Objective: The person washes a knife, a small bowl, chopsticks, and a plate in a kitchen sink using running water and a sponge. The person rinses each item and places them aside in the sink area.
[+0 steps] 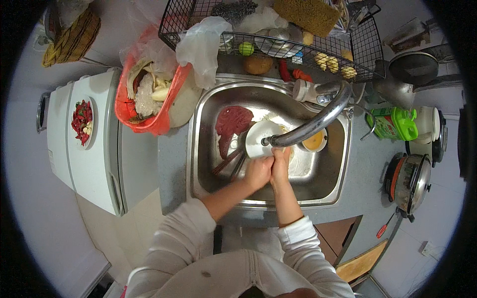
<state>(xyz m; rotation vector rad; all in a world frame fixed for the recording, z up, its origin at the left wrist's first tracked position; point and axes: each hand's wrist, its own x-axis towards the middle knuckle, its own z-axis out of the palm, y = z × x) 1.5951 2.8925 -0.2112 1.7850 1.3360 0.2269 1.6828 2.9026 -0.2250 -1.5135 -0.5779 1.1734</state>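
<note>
Over the sink (208, 186), my left hand (258, 172) and my right hand (280, 167) are pressed together just below the spout of the metal faucet (313, 128). The left fingers are curled against the right hand; whether anything lies between them is hidden. Just beyond them in the basin sits a white dish (257, 138), partly covered by the spout. To its left is a dark red slab, apparently raw meat (234, 121). Dark sticks, perhaps chopsticks (226, 162), lean near the dish. A small bowl with yellow-orange contents (313, 142) stands at the right.
Behind the sink is a black wire basket (272, 39). A red waste bag (125, 108) with scraps stands left, before a white refrigerator (93, 149) bearing a plate of chopped red peppers (82, 124). On the right are a green jug (395, 123) and a lidded pot (411, 182).
</note>
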